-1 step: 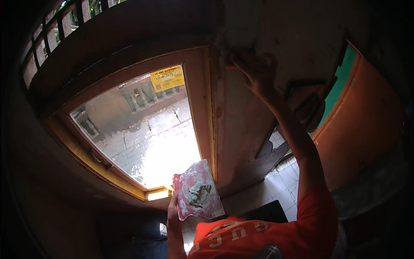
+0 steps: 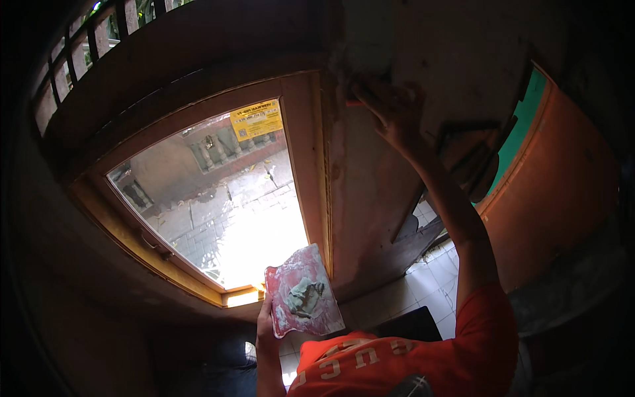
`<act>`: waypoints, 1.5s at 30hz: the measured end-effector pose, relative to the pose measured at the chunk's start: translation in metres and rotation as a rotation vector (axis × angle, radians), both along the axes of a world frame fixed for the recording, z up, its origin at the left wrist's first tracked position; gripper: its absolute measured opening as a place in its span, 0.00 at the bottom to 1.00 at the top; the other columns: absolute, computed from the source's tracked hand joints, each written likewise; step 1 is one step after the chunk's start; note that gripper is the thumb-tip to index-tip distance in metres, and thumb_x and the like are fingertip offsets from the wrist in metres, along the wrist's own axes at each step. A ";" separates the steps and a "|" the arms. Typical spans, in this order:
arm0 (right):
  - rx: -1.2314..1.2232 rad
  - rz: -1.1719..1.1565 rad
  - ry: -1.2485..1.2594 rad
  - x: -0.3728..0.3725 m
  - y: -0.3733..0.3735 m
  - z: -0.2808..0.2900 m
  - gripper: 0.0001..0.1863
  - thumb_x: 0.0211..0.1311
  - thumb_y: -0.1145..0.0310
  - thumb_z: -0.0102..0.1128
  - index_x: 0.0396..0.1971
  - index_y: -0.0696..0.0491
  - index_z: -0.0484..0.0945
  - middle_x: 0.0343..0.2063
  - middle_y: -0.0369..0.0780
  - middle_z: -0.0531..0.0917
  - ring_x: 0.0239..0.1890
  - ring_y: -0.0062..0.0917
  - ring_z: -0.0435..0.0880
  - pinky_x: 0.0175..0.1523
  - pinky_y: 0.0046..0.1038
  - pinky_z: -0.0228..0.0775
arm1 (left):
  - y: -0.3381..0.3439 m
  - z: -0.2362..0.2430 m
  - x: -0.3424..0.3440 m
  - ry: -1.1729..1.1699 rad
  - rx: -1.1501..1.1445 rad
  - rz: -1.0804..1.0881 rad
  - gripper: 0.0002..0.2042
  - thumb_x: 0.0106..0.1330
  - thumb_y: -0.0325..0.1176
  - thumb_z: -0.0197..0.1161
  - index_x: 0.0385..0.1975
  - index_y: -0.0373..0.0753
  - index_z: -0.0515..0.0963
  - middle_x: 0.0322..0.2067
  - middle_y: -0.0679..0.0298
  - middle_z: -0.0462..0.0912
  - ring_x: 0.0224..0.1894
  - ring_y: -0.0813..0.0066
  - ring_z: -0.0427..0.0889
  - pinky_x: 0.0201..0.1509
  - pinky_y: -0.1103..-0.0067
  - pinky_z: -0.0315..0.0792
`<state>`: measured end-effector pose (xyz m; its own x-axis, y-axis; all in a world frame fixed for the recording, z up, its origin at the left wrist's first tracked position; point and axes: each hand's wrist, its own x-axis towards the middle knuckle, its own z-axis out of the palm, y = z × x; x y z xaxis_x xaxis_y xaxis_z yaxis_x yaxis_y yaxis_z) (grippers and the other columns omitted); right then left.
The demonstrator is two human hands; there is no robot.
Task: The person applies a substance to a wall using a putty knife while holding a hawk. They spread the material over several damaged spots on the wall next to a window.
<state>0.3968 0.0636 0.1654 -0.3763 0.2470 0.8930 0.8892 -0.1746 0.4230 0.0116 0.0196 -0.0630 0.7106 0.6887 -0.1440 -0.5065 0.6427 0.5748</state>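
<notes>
My left hand [image 2: 265,322] grips a red plastic board [image 2: 278,271] by its left edge. Pale putty is smeared over this board, and a thicker grey-white lump of putty [image 2: 305,296] sits in its middle. Raised high against the dark wall [image 2: 370,172], my right hand [image 2: 395,118] has its fingers bent over a flat tool with a red edge [image 2: 357,102]. Shadow hides most of that tool, so its full shape cannot be told. The wall patch near those fingers looks paler and rough.
Left of the wall is a wood-framed window [image 2: 301,165] with a yellow sticker [image 2: 256,120] and bright light below. Barred openings [image 2: 92,40] are at upper left. An orange panel [image 2: 549,172] curves at right. White floor tiles [image 2: 423,281] and a dark flat object [image 2: 413,324] lie below.
</notes>
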 end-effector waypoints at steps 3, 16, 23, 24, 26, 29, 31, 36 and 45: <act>-0.031 -0.023 0.000 -0.003 0.001 -0.005 0.34 0.37 0.73 0.68 0.50 0.37 0.72 0.50 0.28 0.75 0.38 0.19 0.76 0.53 0.36 0.52 | 0.002 -0.008 -0.002 0.005 -0.009 -0.003 0.25 0.71 0.46 0.34 0.59 0.34 0.58 0.54 0.51 0.68 0.56 0.58 0.70 0.59 0.64 0.65; 0.031 0.185 0.012 -0.009 -0.034 -0.016 0.18 0.47 0.76 0.60 0.40 0.45 0.78 0.39 0.33 0.80 0.39 0.25 0.79 0.48 0.32 0.61 | 0.001 -0.005 -0.001 0.021 0.008 0.001 0.25 0.71 0.45 0.34 0.59 0.32 0.57 0.54 0.50 0.68 0.56 0.58 0.70 0.59 0.64 0.65; 0.377 0.156 -0.083 -0.027 -0.039 0.103 0.14 0.44 0.78 0.60 0.34 0.48 0.79 0.31 0.33 0.81 0.33 0.26 0.78 0.44 0.31 0.64 | 0.004 -0.010 -0.004 -0.018 0.023 -0.025 0.25 0.71 0.46 0.34 0.59 0.33 0.57 0.54 0.50 0.68 0.55 0.57 0.70 0.58 0.63 0.66; 0.368 0.186 -0.115 -0.023 -0.030 0.119 0.15 0.43 0.79 0.60 0.34 0.47 0.79 0.31 0.32 0.81 0.33 0.25 0.77 0.43 0.31 0.63 | 0.006 -0.012 -0.005 -0.028 0.029 -0.048 0.25 0.71 0.46 0.34 0.59 0.33 0.57 0.54 0.50 0.68 0.55 0.57 0.70 0.58 0.62 0.66; 0.404 0.188 -0.171 -0.015 -0.020 0.140 0.16 0.42 0.78 0.61 0.34 0.46 0.79 0.31 0.30 0.81 0.34 0.23 0.76 0.43 0.31 0.61 | 0.007 -0.016 -0.001 -0.077 -0.049 -0.044 0.25 0.71 0.46 0.34 0.59 0.33 0.57 0.54 0.50 0.68 0.55 0.57 0.70 0.58 0.62 0.66; 0.405 0.202 -0.234 -0.024 -0.012 0.146 0.17 0.41 0.78 0.61 0.34 0.45 0.79 0.30 0.29 0.81 0.35 0.21 0.76 0.45 0.30 0.59 | 0.004 -0.008 0.003 -0.061 -0.066 -0.018 0.25 0.71 0.46 0.34 0.59 0.33 0.57 0.54 0.50 0.67 0.55 0.57 0.70 0.58 0.62 0.66; 0.392 0.189 -0.228 -0.028 -0.011 0.143 0.17 0.41 0.78 0.61 0.35 0.44 0.79 0.30 0.28 0.81 0.35 0.20 0.75 0.46 0.29 0.58 | 0.003 -0.005 0.001 -0.036 -0.043 -0.007 0.25 0.71 0.46 0.34 0.59 0.33 0.57 0.55 0.50 0.67 0.55 0.57 0.69 0.58 0.62 0.65; 0.373 0.124 -0.170 -0.022 -0.002 0.123 0.20 0.41 0.78 0.62 0.37 0.41 0.80 0.35 0.25 0.82 0.36 0.19 0.75 0.51 0.30 0.55 | 0.002 0.002 -0.004 -0.025 0.025 0.027 0.25 0.71 0.47 0.34 0.59 0.33 0.57 0.55 0.51 0.67 0.56 0.57 0.69 0.58 0.63 0.65; 0.258 0.085 -0.121 -0.017 0.001 0.105 0.24 0.40 0.79 0.59 0.40 0.39 0.78 0.36 0.24 0.82 0.36 0.20 0.76 0.52 0.35 0.54 | 0.002 -0.003 -0.004 -0.010 0.003 0.027 0.26 0.71 0.47 0.33 0.59 0.33 0.57 0.53 0.51 0.69 0.55 0.58 0.70 0.58 0.64 0.65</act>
